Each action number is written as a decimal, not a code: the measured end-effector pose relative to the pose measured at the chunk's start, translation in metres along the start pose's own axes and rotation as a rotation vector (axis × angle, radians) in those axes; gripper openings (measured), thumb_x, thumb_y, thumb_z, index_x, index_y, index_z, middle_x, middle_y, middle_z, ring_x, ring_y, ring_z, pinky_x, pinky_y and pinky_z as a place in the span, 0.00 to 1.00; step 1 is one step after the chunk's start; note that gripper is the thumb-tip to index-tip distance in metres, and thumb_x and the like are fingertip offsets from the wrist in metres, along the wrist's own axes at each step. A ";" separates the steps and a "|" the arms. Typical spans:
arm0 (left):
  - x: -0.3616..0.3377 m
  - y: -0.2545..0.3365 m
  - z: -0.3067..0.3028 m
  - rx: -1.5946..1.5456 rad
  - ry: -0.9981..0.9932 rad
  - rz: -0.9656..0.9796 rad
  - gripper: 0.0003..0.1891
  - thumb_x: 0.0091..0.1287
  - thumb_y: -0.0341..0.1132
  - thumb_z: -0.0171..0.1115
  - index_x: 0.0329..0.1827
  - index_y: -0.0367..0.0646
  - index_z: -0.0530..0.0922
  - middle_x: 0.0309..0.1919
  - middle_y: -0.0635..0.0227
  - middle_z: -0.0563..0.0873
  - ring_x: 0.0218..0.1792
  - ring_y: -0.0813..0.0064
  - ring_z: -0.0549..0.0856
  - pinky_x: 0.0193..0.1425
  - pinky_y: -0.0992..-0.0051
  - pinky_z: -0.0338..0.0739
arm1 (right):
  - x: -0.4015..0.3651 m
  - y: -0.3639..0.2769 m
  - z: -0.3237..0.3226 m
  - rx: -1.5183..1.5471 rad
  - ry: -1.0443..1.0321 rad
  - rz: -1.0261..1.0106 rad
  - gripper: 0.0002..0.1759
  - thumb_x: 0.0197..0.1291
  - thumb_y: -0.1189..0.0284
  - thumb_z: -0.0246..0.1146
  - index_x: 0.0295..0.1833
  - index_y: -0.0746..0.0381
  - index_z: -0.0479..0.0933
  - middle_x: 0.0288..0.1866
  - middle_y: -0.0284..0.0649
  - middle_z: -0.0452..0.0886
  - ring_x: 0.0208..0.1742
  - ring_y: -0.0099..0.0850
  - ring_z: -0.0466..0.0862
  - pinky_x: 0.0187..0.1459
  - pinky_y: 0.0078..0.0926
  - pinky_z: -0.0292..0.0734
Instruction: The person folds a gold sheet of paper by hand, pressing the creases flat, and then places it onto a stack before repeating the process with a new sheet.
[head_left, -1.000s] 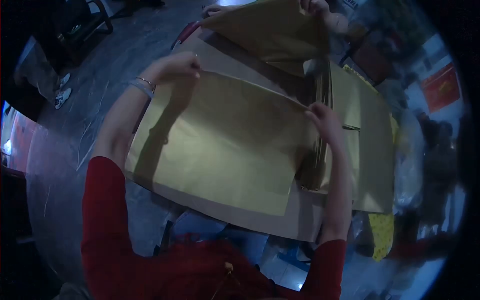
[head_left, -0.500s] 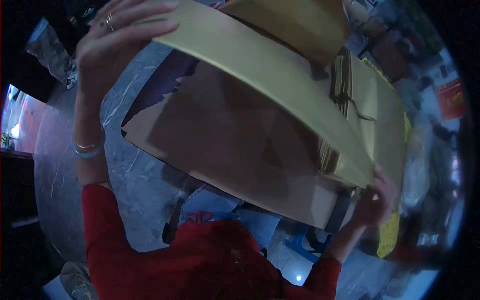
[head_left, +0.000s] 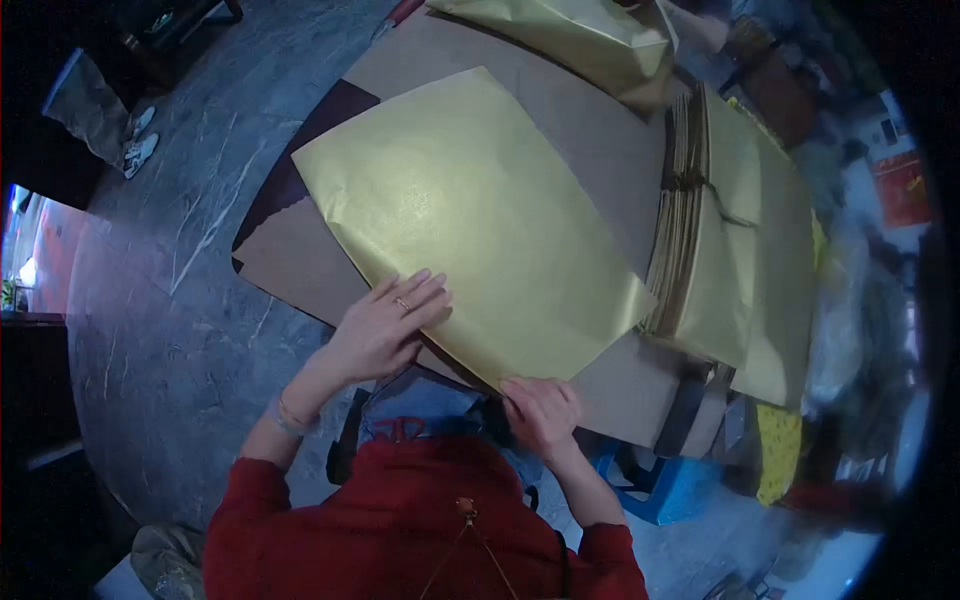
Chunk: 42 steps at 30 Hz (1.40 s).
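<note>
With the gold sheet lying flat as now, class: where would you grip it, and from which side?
Probably its near corner, from the person's side: the gold sheet lies flat on the brown board, so only a thin edge lets fingers pinch, and that corner reaches the board's rim by the right hand.

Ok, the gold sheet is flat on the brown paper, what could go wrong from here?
1. The gold sheet lies askew on the brown paper; smoothing it like this could set a crooked crease.
2. Only the left hand, flat, and the right hand at the near corner hold it; the far end is free and may slide.
3. Its right corner reaches the stack of sheets and could snag.
</note>
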<state>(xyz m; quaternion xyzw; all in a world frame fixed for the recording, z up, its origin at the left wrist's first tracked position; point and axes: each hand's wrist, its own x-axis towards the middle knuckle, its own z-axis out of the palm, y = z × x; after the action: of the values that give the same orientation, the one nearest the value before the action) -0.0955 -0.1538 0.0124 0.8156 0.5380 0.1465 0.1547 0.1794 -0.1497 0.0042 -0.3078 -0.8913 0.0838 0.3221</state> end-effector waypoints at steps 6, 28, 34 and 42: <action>-0.002 0.015 0.036 0.235 0.162 0.169 0.21 0.60 0.38 0.58 0.58 0.49 0.75 0.61 0.66 0.76 0.66 0.65 0.71 0.69 0.62 0.63 | -0.012 -0.010 -0.003 0.144 -0.199 0.054 0.23 0.42 0.73 0.73 0.49 0.58 0.78 0.47 0.34 0.84 0.45 0.32 0.84 0.46 0.30 0.74; -0.045 -0.045 0.011 -1.105 0.107 -0.174 0.14 0.65 0.31 0.52 0.47 0.42 0.85 0.46 0.64 0.87 0.55 0.68 0.83 0.72 0.63 0.62 | -0.035 0.150 -0.024 1.464 0.092 0.527 0.35 0.68 0.60 0.53 0.74 0.65 0.52 0.77 0.44 0.53 0.77 0.37 0.52 0.74 0.36 0.45; -0.037 -0.044 0.004 -1.161 0.012 -0.123 0.14 0.65 0.26 0.52 0.47 0.39 0.84 0.46 0.62 0.87 0.54 0.69 0.83 0.73 0.65 0.61 | -0.012 0.140 -0.036 0.792 -0.321 0.607 0.27 0.59 0.56 0.58 0.55 0.68 0.77 0.62 0.44 0.75 0.74 0.39 0.60 0.75 0.41 0.40; -0.012 -0.040 -0.002 -0.983 -0.040 -0.913 0.22 0.70 0.48 0.56 0.34 0.33 0.81 0.21 0.70 0.80 0.27 0.83 0.80 0.30 0.79 0.75 | -0.023 0.119 -0.037 0.633 -0.142 0.992 0.16 0.57 0.69 0.67 0.46 0.69 0.80 0.40 0.38 0.84 0.43 0.28 0.81 0.47 0.29 0.74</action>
<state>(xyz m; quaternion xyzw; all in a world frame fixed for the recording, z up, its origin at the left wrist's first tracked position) -0.1343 -0.1500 -0.0031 0.3434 0.6969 0.2792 0.5644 0.2754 -0.0705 -0.0204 -0.5704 -0.5920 0.5066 0.2600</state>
